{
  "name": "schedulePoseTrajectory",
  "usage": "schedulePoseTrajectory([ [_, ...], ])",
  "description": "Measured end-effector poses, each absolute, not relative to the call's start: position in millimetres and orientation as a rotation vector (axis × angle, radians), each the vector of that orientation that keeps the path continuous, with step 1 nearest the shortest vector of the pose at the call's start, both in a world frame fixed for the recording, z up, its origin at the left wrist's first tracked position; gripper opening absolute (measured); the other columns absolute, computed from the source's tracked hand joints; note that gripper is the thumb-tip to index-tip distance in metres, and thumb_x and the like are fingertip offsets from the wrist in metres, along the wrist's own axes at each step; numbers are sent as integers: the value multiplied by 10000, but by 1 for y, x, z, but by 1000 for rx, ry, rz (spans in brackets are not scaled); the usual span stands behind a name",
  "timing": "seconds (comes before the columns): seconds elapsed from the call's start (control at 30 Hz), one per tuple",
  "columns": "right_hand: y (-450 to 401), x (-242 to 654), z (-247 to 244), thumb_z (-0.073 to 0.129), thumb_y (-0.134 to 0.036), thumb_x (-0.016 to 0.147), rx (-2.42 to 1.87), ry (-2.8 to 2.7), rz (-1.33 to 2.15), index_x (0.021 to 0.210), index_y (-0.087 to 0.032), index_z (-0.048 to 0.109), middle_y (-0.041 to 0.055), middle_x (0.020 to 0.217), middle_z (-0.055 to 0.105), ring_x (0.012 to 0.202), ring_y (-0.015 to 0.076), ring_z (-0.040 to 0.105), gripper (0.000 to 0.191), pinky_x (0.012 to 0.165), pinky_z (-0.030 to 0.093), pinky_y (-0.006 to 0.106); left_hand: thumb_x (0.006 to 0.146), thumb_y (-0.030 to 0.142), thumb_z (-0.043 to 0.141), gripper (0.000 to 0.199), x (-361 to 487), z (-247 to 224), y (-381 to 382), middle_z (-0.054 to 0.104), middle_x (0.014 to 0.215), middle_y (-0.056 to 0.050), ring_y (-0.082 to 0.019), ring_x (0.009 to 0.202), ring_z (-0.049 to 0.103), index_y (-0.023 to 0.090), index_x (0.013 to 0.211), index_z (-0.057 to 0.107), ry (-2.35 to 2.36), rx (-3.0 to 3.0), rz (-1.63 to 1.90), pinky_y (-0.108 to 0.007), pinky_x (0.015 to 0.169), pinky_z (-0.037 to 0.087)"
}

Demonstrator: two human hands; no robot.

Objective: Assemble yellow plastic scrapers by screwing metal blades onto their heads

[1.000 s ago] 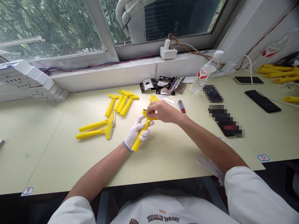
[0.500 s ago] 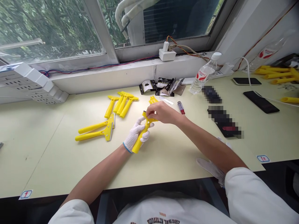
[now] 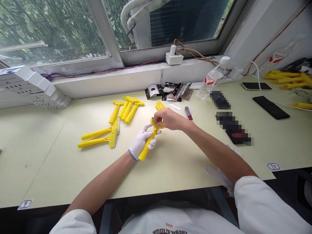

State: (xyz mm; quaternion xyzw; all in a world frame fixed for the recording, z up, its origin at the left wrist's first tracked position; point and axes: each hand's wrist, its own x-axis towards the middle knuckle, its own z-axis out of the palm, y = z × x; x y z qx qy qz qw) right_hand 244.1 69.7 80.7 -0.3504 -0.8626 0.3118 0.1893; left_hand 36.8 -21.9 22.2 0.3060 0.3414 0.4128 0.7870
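Observation:
My left hand (image 3: 142, 139), in a white knit glove with a blue cuff, grips the handle of a yellow plastic scraper (image 3: 147, 148). My right hand (image 3: 169, 119) is bare and pinches the scraper's head between thumb and fingers, hiding part of it. Left of my hands lie two yellow scrapers with metal blades (image 3: 97, 138). Beyond those is a bunch of bladeless yellow scraper bodies (image 3: 128, 109). Another yellow piece (image 3: 159, 105) sits just past my right hand, near a thin metal blade strip (image 3: 173, 105).
A red-handled screwdriver (image 3: 188, 113), printed packaging cards (image 3: 165, 92) and a water bottle (image 3: 211, 81) stand on the pale green table (image 3: 60, 169). Pixelated objects (image 3: 232, 126), phones (image 3: 271, 107) and yellow handles (image 3: 290, 79) lie right; a white glove (image 3: 219, 175) lies under my right forearm.
Both hands stay on the scraper, which has turned slightly between them. The view has drifted a little, and the other objects have not visibly moved.

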Motion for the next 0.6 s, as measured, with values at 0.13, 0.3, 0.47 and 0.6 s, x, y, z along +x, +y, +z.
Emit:
schedulePoseTrajectory([
  [0.13,68,244,81,649,-65,858,-992,-2413,895,834,-194,721,5,880,769,740,139,607,149,677,410,274,922,206,685,522,37,21,-22,711,1157,-90,-70,505,533,296,1385,461,762,669,883,-181,422,402],
  [0.3,63,242,86,634,-37,830,-979,-2387,893,856,-197,624,7,887,732,751,138,599,163,687,393,273,912,214,705,550,37,19,-22,718,1170,-96,-70,507,539,294,1397,459,759,671,899,-185,428,413],
  [0.47,60,239,86,606,-33,839,-944,-2464,746,841,-220,494,-19,794,611,703,134,514,218,649,319,286,902,211,698,551,40,23,-22,725,1156,-98,-74,499,540,281,1397,468,785,671,891,-192,425,415],
  [0.6,60,241,86,573,-48,884,-884,-2527,692,861,-221,490,-6,829,627,720,143,506,193,663,307,299,918,217,693,528,39,24,-21,723,1169,-103,-69,496,530,286,1396,479,783,670,880,-186,419,408],
])
